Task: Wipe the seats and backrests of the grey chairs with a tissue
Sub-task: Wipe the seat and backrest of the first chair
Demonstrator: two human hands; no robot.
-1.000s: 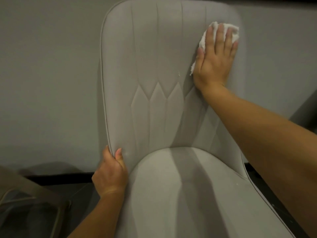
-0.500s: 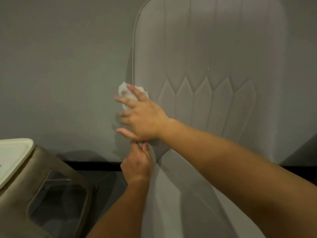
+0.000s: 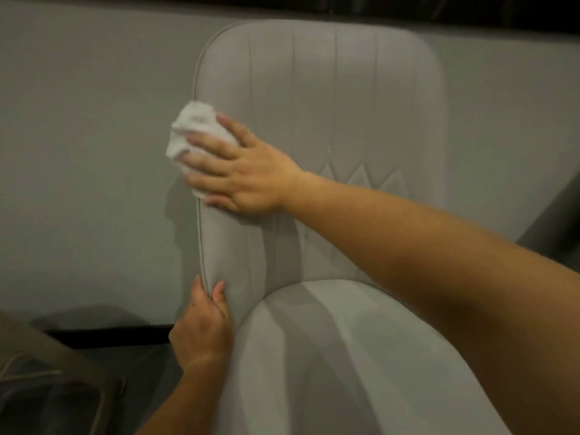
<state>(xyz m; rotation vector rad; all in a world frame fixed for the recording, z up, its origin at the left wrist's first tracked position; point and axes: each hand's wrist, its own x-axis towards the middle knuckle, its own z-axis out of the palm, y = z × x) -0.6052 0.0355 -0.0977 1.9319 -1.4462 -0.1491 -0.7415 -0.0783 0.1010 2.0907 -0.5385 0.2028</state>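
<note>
A grey chair [image 3: 317, 127] fills the middle of the frame, its backrest [image 3: 314, 89] rising toward the top and its seat [image 3: 329, 356] spreading across the lower centre. The backrest has vertical stitched channels and a row of pointed diamond shapes at centre right, partly hidden by the right forearm.

The right hand [image 3: 248, 174] lies flat against the left side of the backrest, fingers straight and spread, pressing a crumpled white tissue [image 3: 191, 133] against the piped left edge — part of the tissue bulges out past the fingertips to the upper left of the hand. The forearm crosses the frame from the lower right.

The left hand [image 3: 204, 328] comes in from the bottom centre and grips the lower left edge of the backrest, just where it meets the seat — thumb on the front face, the other fingers curled round behind the piping.

Behind the chair is a plain grey wall [image 3: 88, 146]. In the lower left corner, part of another chair [image 3: 47, 387] shows, dim and blurred.
</note>
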